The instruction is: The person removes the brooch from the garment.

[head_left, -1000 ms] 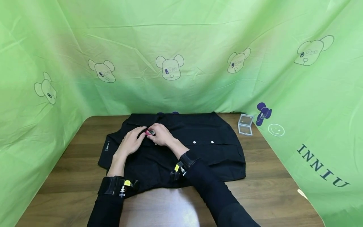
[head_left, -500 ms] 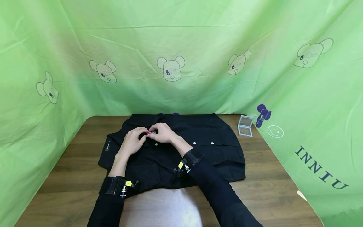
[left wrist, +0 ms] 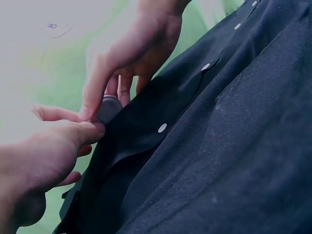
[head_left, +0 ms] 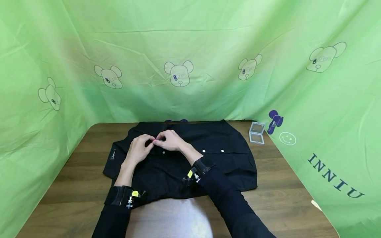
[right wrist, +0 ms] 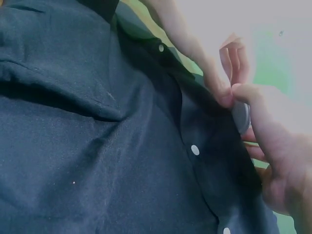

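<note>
A black short-sleeved shirt with small white buttons lies spread on the table. At its upper left, my left hand and right hand meet fingertip to fingertip over the cloth. Between them is a small round badge, mostly hidden in the head view. Its grey side shows in the left wrist view as a disc, and the badge also shows edge-on in the right wrist view. My right hand pinches it, fingers spread behind. My left thumb and forefinger pinch at its edge, right by the shirt fabric.
An open clear plastic case stands at the table's back right. A green printed curtain hangs around the back and sides of the wooden table. A white logo marks the shirt's left sleeve.
The badge's patterned, pink-edged face showed a second ago; it has turned and is now mostly covered by fingers. My left fingertips have closed in on it, while both forearms barely moved.
</note>
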The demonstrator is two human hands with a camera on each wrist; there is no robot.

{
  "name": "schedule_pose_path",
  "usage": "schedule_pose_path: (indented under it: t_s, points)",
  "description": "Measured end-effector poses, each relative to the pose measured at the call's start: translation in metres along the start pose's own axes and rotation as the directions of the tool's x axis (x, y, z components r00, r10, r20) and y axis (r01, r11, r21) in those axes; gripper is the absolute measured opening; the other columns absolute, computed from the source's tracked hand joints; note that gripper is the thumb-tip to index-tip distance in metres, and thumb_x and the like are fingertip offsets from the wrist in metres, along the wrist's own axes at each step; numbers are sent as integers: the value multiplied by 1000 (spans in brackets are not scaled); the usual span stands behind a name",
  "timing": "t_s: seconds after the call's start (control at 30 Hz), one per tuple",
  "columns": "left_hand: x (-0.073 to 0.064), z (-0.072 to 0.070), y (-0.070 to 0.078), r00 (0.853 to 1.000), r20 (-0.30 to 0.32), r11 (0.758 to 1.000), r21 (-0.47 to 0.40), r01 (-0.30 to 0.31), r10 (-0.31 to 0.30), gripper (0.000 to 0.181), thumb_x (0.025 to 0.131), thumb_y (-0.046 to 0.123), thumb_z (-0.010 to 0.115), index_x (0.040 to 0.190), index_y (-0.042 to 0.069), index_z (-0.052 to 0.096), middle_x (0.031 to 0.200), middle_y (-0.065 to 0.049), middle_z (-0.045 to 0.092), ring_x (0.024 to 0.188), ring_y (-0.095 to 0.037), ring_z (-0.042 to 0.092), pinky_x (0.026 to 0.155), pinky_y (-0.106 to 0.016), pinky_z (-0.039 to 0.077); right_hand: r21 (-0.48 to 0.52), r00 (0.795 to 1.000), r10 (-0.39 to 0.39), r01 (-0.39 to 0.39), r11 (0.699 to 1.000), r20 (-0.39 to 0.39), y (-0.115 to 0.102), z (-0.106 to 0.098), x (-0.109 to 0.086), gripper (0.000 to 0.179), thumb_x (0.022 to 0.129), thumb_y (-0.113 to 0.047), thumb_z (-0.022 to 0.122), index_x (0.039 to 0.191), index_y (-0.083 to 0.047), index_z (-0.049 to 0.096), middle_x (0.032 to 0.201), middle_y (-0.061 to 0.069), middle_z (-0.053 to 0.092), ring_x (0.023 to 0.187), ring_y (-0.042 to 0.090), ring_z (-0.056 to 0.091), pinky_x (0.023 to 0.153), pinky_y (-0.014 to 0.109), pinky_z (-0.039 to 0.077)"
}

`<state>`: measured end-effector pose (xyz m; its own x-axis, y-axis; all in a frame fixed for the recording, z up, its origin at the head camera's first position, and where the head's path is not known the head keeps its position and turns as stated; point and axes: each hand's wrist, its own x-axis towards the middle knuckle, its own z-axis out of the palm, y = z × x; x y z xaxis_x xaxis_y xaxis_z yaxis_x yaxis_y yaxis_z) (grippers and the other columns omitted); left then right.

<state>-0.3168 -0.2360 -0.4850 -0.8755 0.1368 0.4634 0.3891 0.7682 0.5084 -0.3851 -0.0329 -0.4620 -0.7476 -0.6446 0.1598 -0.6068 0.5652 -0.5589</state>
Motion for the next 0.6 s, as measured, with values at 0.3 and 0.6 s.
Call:
schedule_pose_path:
  t_s: [0.3, 0.6]
  points:
    - [0, 1, 1, 1000, -26, 1000, -2, 13, -13, 10, 103, 7, 79, 113, 7, 83, 118, -15, 83, 115, -41, 78, 98, -62, 60, -8, 1000, -24, 24, 1000, -11, 1, 0, -4, 32, 113, -46, 68, 116, -21, 86, 116, -4, 86, 106, 11, 77, 95, 28, 59]
    - [0, 2, 0, 999, -37, 1000, 16, 27, -27, 9, 106, 15, 80, 112, 8, 82, 118, -14, 83, 113, -40, 79, 94, -63, 61, -90, 991, -115, 109, 990, -63, -1, -1, -6, 30, 113, -38, 68, 124, -15, 84, 119, 0, 85, 112, 16, 77, 102, 33, 60]
